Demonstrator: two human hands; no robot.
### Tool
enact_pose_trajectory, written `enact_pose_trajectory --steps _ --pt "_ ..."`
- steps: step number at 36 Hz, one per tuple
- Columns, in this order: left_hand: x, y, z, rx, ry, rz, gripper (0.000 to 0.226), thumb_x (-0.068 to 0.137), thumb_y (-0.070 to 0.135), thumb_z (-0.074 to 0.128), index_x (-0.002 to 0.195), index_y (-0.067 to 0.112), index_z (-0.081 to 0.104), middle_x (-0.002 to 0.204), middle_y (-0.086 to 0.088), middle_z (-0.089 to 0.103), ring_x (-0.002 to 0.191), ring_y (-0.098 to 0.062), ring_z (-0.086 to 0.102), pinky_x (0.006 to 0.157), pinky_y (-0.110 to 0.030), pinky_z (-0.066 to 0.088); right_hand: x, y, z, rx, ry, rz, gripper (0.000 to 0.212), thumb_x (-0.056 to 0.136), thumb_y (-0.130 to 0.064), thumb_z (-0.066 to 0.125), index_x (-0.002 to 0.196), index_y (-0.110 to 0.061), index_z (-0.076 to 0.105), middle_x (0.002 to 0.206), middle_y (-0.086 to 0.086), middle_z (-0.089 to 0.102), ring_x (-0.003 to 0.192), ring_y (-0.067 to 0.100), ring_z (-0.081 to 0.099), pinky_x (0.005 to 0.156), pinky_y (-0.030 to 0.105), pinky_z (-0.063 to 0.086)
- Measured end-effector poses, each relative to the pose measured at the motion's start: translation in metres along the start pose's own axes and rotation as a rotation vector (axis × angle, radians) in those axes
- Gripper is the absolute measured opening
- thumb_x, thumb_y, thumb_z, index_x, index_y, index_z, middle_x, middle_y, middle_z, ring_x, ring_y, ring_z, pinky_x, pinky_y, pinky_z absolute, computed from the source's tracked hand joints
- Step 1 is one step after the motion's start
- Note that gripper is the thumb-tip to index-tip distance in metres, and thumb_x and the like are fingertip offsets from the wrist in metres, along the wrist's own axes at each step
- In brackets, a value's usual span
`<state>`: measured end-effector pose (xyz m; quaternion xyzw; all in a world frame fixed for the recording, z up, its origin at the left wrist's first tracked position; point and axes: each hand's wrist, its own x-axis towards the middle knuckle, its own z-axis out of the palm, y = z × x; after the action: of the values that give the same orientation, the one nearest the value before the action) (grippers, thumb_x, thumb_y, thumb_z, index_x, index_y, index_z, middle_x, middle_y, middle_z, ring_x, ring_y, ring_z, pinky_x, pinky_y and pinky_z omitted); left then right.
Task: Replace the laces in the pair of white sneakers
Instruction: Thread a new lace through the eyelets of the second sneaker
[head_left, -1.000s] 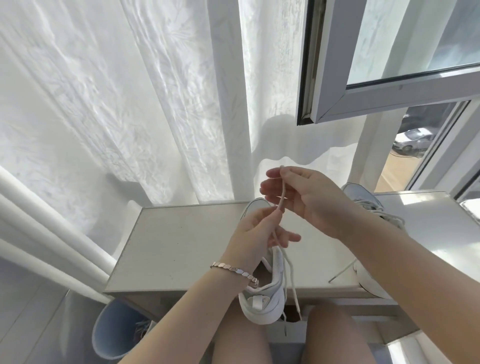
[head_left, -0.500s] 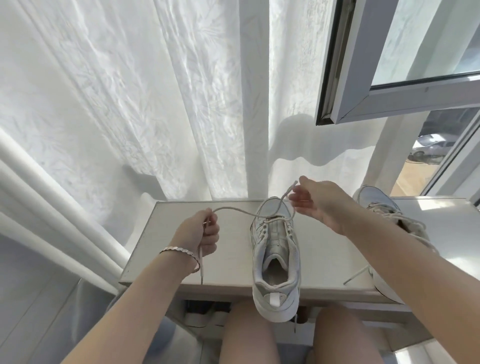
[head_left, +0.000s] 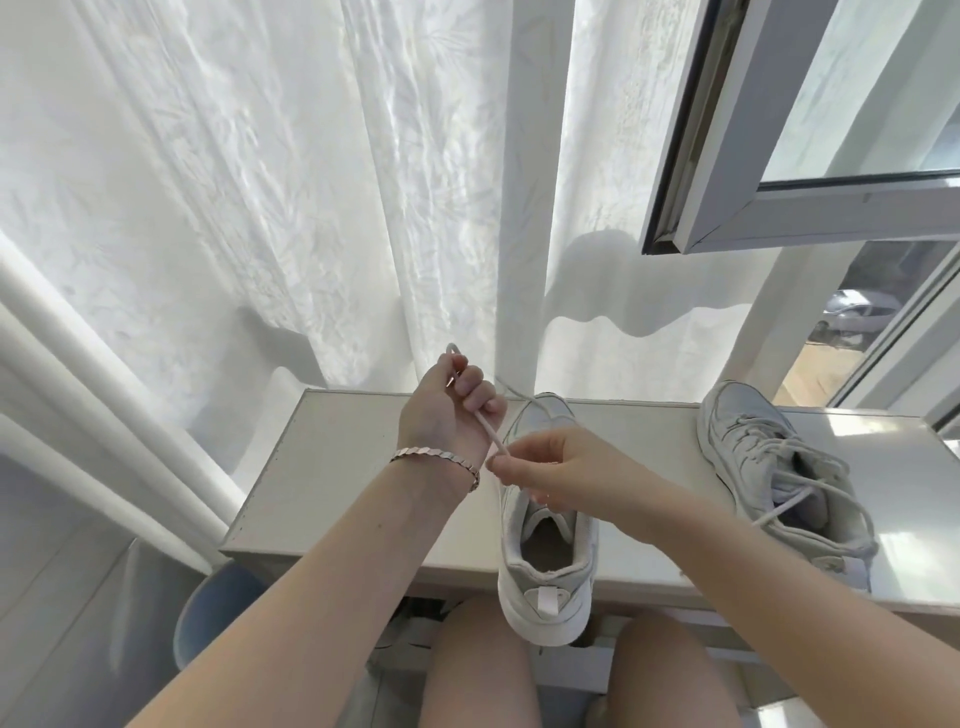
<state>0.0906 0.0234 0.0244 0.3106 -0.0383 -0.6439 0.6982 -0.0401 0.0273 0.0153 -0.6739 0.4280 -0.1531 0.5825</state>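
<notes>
Mid-threading, by the look of it, on the middle sneaker (head_left: 545, 561). Set toe-first toward the far edge of the desk (head_left: 337, 467), heel hanging out past the near edge above the knees. Gripping the cream lace (head_left: 487, 435) in the left hand (head_left: 444, 415), closed round it in a fist, with a short loop poking out above the knuckles. Pinching the same lace a little lower with the right hand (head_left: 556, 470), thumb and forefinger tight on it, right over the tongue. Running on from the left fist toward the toe eyelets, visible only as a thin line. Cannot tell which eyelets are filled; hidden under the right hand.

Now for the risks, as a judgement. Could drag the sneaker backward off the near edge with a hard tug, with neither hand plainly holding it down and so much heel unsupported. Could finish with uneven ends by drawing too much through one side. Could put a twist into the lace between the two grips. Could snag the slack on the bracelet (head_left: 441, 460). Probably no trouble from the second sneaker (head_left: 779, 478), well apart toward the right edge, loosely laced, ends trailing over its collar.
</notes>
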Motion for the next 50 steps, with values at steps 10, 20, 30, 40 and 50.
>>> enact_pose_trajectory --steps 10,20,30,40,50 --pt "-0.012 0.0 -0.024 0.574 0.038 0.136 0.016 0.097 0.027 0.045 0.093 0.022 0.06 0.081 0.001 0.061 0.082 -0.013 0.058 0.079 -0.036 0.046 0.005 -0.001 -0.009 0.037 0.117 -0.057 0.013 0.089 -0.022 0.062 0.081 -0.016 0.072 0.062 -0.01 0.059 0.046 -0.001 0.043 0.048 0.01 0.036" --pt "-0.021 -0.01 -0.047 0.905 -0.086 0.208 0.022 0.086 0.02 0.062 0.068 0.026 0.074 0.07 0.012 0.056 0.06 -0.001 0.045 0.054 -0.016 0.035 0.009 0.005 -0.017 -0.226 0.181 -0.084 0.019 0.084 -0.025 0.068 0.081 -0.007 0.074 0.05 -0.008 0.06 0.046 -0.001 0.047 0.052 0.012 0.038" --pt "-0.002 -0.015 -0.054 0.945 0.047 0.302 0.016 0.08 -0.002 0.068 0.069 0.009 0.065 0.072 -0.003 0.063 0.055 -0.004 0.062 0.055 -0.016 0.052 0.007 0.033 -0.023 -0.542 0.32 0.253 0.032 0.084 -0.025 0.058 0.111 -0.008 0.058 0.095 0.007 0.061 0.081 0.019 0.057 0.069 0.028 0.044" --pt "0.003 -0.042 -0.069 1.067 -0.004 0.191 0.022 0.081 -0.005 0.065 0.065 0.009 0.06 0.054 0.001 0.065 0.052 -0.008 0.062 0.052 -0.017 0.051 -0.004 0.039 -0.048 -0.627 0.377 -0.004 0.026 0.089 -0.023 0.057 0.113 -0.017 0.065 0.109 0.0 0.066 0.101 0.013 0.057 0.084 0.02 0.039" --pt "0.0 -0.047 -0.072 1.116 -0.066 0.225 0.015 0.077 -0.004 0.07 0.071 0.01 0.067 0.068 -0.002 0.068 0.061 -0.008 0.065 0.059 -0.017 0.052 -0.006 0.035 -0.019 -0.848 0.275 -0.175 0.025 0.086 -0.037 0.059 0.097 -0.016 0.067 0.084 -0.009 0.048 0.084 0.009 0.046 0.072 0.023 0.037"
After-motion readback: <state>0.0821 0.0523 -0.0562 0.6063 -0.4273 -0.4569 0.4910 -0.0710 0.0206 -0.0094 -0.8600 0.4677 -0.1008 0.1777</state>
